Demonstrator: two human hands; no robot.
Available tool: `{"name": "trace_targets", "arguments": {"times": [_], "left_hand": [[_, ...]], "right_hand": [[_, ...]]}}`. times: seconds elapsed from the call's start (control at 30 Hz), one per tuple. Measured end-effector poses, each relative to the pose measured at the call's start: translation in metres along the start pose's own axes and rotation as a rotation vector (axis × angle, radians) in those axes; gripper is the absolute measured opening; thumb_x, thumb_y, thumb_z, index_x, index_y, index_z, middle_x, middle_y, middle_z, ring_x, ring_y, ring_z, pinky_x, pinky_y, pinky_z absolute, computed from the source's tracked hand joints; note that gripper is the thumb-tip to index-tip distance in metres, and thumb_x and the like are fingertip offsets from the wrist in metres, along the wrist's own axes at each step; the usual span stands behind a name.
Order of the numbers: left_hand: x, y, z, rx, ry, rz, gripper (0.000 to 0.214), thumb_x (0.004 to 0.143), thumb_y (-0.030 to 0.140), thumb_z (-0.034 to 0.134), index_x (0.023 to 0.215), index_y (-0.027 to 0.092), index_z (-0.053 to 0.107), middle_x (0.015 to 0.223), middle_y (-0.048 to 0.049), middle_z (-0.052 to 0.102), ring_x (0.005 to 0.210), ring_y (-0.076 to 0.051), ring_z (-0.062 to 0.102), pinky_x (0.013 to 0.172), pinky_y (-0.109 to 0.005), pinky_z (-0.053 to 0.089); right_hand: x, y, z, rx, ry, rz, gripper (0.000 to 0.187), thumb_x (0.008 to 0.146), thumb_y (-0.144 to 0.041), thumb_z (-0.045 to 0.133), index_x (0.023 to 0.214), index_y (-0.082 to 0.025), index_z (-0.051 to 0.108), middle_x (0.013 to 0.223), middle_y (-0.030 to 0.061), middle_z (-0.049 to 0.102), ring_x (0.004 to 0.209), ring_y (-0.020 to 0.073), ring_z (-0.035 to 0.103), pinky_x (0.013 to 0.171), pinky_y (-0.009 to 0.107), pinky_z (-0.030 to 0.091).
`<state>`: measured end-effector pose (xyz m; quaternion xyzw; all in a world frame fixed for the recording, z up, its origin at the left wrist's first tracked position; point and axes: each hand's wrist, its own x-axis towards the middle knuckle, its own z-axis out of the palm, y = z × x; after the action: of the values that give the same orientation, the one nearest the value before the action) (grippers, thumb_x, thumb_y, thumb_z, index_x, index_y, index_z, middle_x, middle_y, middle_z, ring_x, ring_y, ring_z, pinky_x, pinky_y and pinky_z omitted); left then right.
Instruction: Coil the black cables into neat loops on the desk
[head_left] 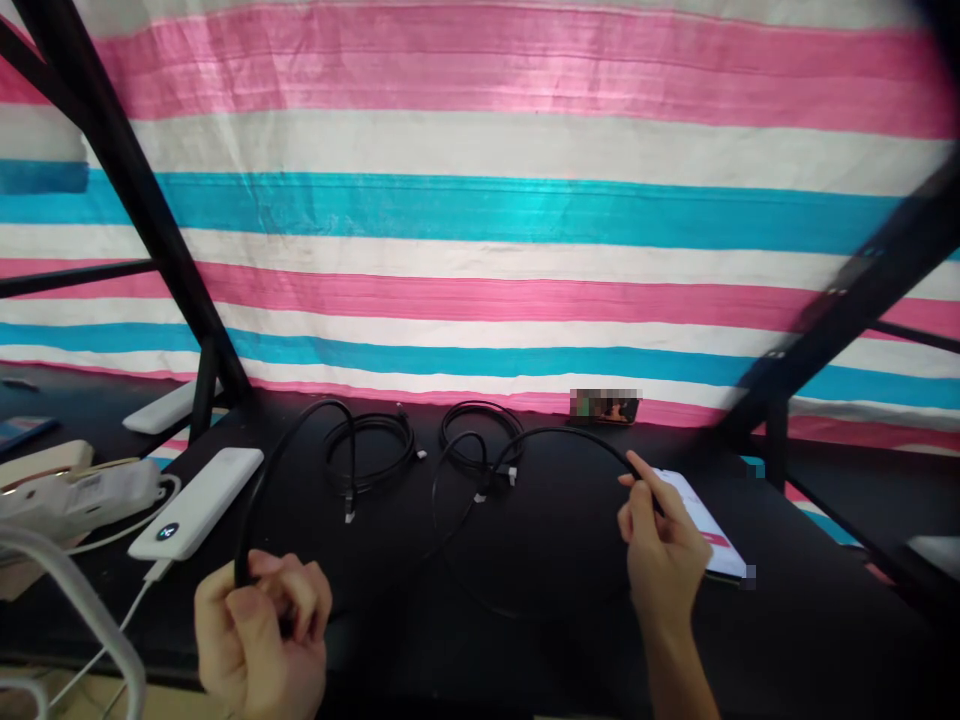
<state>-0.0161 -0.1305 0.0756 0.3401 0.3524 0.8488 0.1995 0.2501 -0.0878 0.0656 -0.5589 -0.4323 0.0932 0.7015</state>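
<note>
My left hand (262,630) is closed around a black cable (259,480) at the lower left. From that fist the cable arcs up and over, ending in a plug (350,500) that hangs above the table. On the right, my right hand (660,540) pinches another stretch of black cable (562,432), which bends leftward to the middle of the table. Whether both hands hold one and the same cable I cannot tell. Two coiled black cables, a left coil (411,450) and a right coil (480,405), lie behind, with small light-coloured plug ends near them.
A lit phone (697,515) lies beside my right hand. At left are a white power bank (202,500) with a white cable plugged in, and a white power strip (90,500). Black metal struts (142,200) slant on both sides. A striped sheet (480,210) hangs behind the black table (570,650).
</note>
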Motion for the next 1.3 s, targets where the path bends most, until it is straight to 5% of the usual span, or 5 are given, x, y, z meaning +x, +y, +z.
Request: {"name": "trace_targets", "arguments": {"times": [0.37, 0.5, 0.73, 0.9, 1.3], "left_hand": [[-0.005, 0.005, 0.030, -0.114, -0.137, 0.004, 0.014, 0.086, 0.032, 0.053, 0.084, 0.018, 0.057, 0.041, 0.0091, 0.036, 0.029, -0.004, 0.027, 0.029, -0.014, 0.027], [-0.007, 0.002, 0.042, -0.136, -0.187, -0.028, 0.016, 0.088, 0.031, 0.049, 0.084, 0.018, 0.058, 0.041, 0.0089, 0.035, 0.030, -0.003, 0.026, 0.030, -0.014, 0.026], [0.020, -0.001, 0.042, -0.042, -0.271, -0.034, 0.019, 0.090, 0.027, 0.047, 0.088, 0.015, 0.062, 0.042, 0.0081, 0.031, 0.032, -0.003, 0.026, 0.033, -0.016, 0.020], [0.041, 0.003, 0.041, -0.066, -0.228, 0.035, 0.020, 0.088, 0.029, 0.050, 0.083, 0.014, 0.062, 0.042, 0.0079, 0.029, 0.033, -0.003, 0.023, 0.033, -0.017, 0.017], [0.076, -0.008, 0.028, 0.247, -0.372, -0.127, 0.023, 0.091, 0.033, 0.043, 0.095, 0.019, 0.061, 0.047, 0.0066, 0.035, 0.039, -0.006, 0.034, 0.038, -0.018, 0.025]], "right_hand": [[-0.028, -0.053, 0.008, 0.090, -0.705, 0.460, 0.052, 0.083, -0.048, 0.050, 0.130, -0.026, 0.049, 0.069, -0.0011, 0.052, 0.042, 0.0051, 0.035, 0.035, 0.018, 0.023], [-0.050, -0.064, 0.031, -0.054, -0.953, 0.344, 0.044, 0.082, -0.041, 0.055, 0.123, -0.026, 0.056, 0.087, 0.0029, 0.059, 0.060, 0.0088, 0.049, 0.048, 0.020, 0.038], [-0.040, -0.052, 0.040, -0.173, -0.935, -0.105, 0.018, 0.086, -0.028, 0.052, 0.085, -0.022, 0.069, 0.079, 0.0031, 0.060, 0.065, 0.0123, 0.055, 0.057, 0.022, 0.044], [-0.023, -0.032, 0.043, -0.325, -0.682, -0.366, 0.030, 0.084, -0.027, 0.054, 0.113, -0.028, 0.061, 0.119, 0.0090, 0.054, 0.102, 0.0223, 0.054, 0.088, 0.038, 0.043], [-0.008, -0.032, 0.035, -0.056, -1.091, 0.018, 0.012, 0.064, -0.009, 0.065, 0.056, -0.017, 0.058, 0.053, -0.0034, 0.050, 0.050, 0.0093, 0.050, 0.047, 0.018, 0.039]]}}
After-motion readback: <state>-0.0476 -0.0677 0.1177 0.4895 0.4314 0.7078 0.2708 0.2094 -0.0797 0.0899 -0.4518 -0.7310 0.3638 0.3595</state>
